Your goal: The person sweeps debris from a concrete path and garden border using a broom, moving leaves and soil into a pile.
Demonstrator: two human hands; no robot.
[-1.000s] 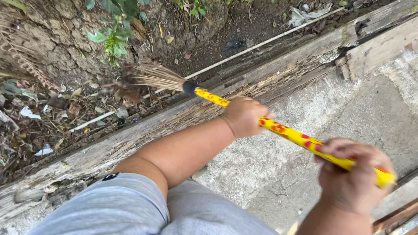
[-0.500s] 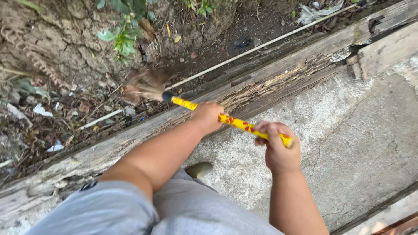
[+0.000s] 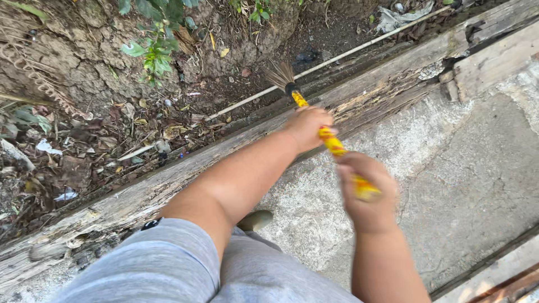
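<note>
Both hands grip a yellow-and-red patterned broom handle (image 3: 331, 143): the left hand (image 3: 307, 127) forward, the right hand (image 3: 368, 193) closed near its end. The straw bristles (image 3: 279, 74) reach beyond the weathered wooden beam (image 3: 168, 179), mid-sweep; the next stroke seemingly needs a pull back.

The right hand (image 3: 368, 193) is blurred by motion; part of the yellow-and-red patterned broom handle (image 3: 332, 143) is hidden inside both fists.

Broom (image 3: 328, 137) — yellow handle, red specks, dark collar, tan bristles — tilted, bristles over dirt past wooden beam (image 3: 168, 185).
</note>
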